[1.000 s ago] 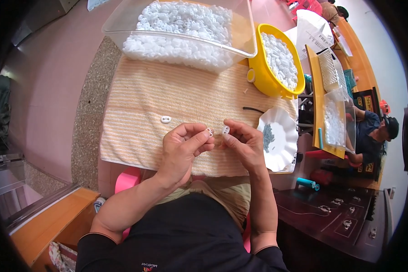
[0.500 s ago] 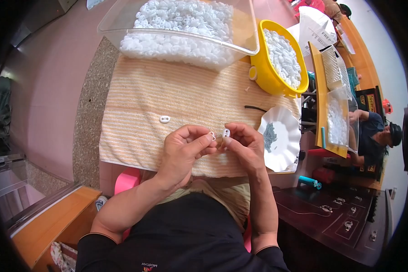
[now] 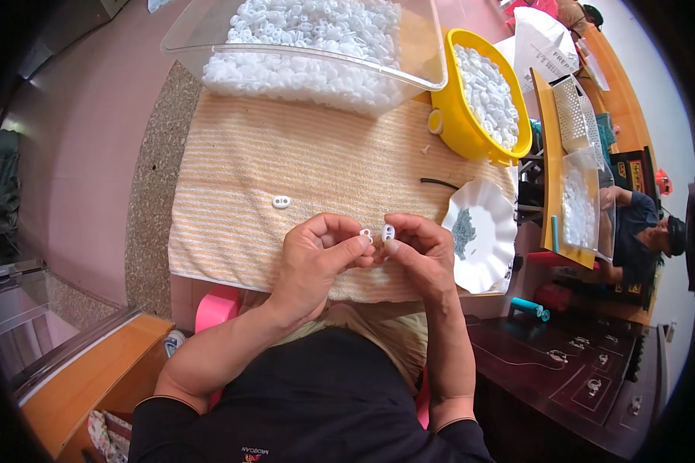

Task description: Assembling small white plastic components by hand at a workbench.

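My left hand point(image 3: 316, 258) pinches a small white plastic piece point(image 3: 365, 233) between thumb and fingertips. My right hand point(image 3: 418, 251) holds a second small white oval piece point(image 3: 388, 231) upright, nearly touching the first. Both hands hover over the near edge of a striped yellow towel point(image 3: 301, 162). One loose white oval piece point(image 3: 281, 201) lies on the towel to the left of my left hand.
A clear tub point(image 3: 309, 42) full of white pieces stands at the far edge, a yellow bowl point(image 3: 479, 100) of the same pieces to its right. A white scalloped plate point(image 3: 483, 235) with small dark parts sits by my right hand. Another person point(image 3: 645, 228) sits at the far right.
The view has shifted slightly; my hands stay together over the towel's near edge, fingers working the two white pieces closer. The loose piece has not moved.
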A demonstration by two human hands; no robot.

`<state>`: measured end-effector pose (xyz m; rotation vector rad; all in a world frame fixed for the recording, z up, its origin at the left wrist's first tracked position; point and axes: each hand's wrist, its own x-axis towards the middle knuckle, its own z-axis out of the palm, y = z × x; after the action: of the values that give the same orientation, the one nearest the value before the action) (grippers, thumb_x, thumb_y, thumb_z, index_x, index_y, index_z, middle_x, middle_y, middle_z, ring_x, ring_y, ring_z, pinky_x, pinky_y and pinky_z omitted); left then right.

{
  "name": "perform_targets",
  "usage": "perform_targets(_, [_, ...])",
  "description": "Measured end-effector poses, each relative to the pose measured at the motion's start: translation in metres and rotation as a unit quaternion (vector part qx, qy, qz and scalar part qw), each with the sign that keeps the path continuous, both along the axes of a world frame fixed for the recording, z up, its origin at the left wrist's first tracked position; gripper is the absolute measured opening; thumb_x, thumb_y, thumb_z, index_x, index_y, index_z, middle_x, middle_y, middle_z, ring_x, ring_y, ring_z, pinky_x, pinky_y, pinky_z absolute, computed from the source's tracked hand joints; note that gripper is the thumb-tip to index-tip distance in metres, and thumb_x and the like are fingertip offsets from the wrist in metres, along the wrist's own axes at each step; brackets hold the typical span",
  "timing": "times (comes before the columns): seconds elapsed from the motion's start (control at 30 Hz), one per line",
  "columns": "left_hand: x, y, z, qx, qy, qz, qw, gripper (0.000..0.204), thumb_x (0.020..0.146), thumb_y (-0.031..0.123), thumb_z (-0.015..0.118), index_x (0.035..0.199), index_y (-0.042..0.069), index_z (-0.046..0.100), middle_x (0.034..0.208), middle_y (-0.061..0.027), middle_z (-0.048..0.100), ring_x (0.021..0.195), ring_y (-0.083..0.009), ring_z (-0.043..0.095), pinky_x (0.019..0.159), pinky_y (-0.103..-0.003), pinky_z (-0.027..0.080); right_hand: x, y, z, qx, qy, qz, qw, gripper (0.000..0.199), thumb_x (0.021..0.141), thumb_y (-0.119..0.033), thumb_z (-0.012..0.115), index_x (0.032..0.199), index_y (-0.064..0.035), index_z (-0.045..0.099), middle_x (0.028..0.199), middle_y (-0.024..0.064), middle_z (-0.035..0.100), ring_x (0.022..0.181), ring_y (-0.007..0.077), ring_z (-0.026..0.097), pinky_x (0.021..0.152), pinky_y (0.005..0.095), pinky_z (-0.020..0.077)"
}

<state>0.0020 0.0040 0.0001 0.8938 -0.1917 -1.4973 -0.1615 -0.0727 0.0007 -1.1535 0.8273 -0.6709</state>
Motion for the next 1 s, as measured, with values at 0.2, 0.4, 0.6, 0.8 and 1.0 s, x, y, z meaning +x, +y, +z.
perform_targets(0.2, [0.001, 0.0002, 0.0033, 0.001, -0.006, -0.009, 1.0, 0.015, 0.084, 0.002, 0.065, 0.096, -0.003, 0.057, 0.085, -0.0114, 0.067, 0.072, -0.0134, 0.065, 0.068, -0.025, 0.055, -0.0005, 0.0011, 0.0014, 0.012, 0.004, 0.002, 1.0, 0.03, 0.081, 0.007, 0.061, 0.111, 0.0046, 0.06, 0.086, 0.0048, 0.063, 0.075, 0.0119, 0.062, 0.069, 0.0246, 0.0516])
perform_targets(0.4, [0.0008, 0.0003, 0.0032, 0.004, -0.011, -0.018, 1.0, 0.015, 0.085, 0.003, 0.066, 0.097, 0.0, 0.057, 0.085, -0.0098, 0.067, 0.072, -0.0127, 0.064, 0.066, -0.023, 0.054, -0.0005, 0.0011, -0.0001, 0.022, -0.006, 0.006, 1.0, 0.029, 0.082, 0.006, 0.06, 0.111, 0.004, 0.061, 0.088, 0.0042, 0.063, 0.077, 0.0115, 0.062, 0.07, 0.0246, 0.0518])
perform_targets(0.6, [-0.0004, -0.0002, 0.0034, 0.002, -0.004, -0.022, 1.0, 0.014, 0.086, 0.002, 0.064, 0.097, -0.002, 0.057, 0.086, -0.0106, 0.066, 0.073, -0.0129, 0.064, 0.069, -0.025, 0.055, -0.0062, -0.0006, -0.0052, 0.001, -0.01, 0.021, 1.0, 0.032, 0.083, 0.004, 0.062, 0.114, 0.0064, 0.058, 0.094, 0.0136, 0.066, 0.083, 0.0193, 0.065, 0.074, 0.0314, 0.0545])
perform_targets(0.8, [0.0009, 0.0013, 0.0033, 0.002, -0.009, -0.028, 1.0, 0.014, 0.086, 0.003, 0.064, 0.097, -0.003, 0.057, 0.086, -0.0102, 0.066, 0.073, -0.0125, 0.064, 0.069, -0.025, 0.055, -0.0044, 0.0009, -0.0039, -0.001, -0.001, 0.021, 1.0, 0.032, 0.083, 0.004, 0.062, 0.115, 0.0061, 0.058, 0.095, 0.0141, 0.066, 0.083, 0.0197, 0.065, 0.076, 0.0315, 0.0542])
perform_targets(1.0, [-0.0001, 0.001, 0.0018, 0.004, -0.012, -0.033, 0.999, 0.014, 0.086, 0.003, 0.064, 0.096, -0.003, 0.058, 0.086, -0.0101, 0.066, 0.074, -0.0121, 0.064, 0.069, -0.024, 0.055, -0.0054, 0.0003, -0.004, 0.01, -0.009, 0.024, 1.0, 0.032, 0.083, 0.005, 0.062, 0.114, 0.0061, 0.059, 0.097, 0.0125, 0.065, 0.087, 0.0184, 0.064, 0.078, 0.0307, 0.0535])
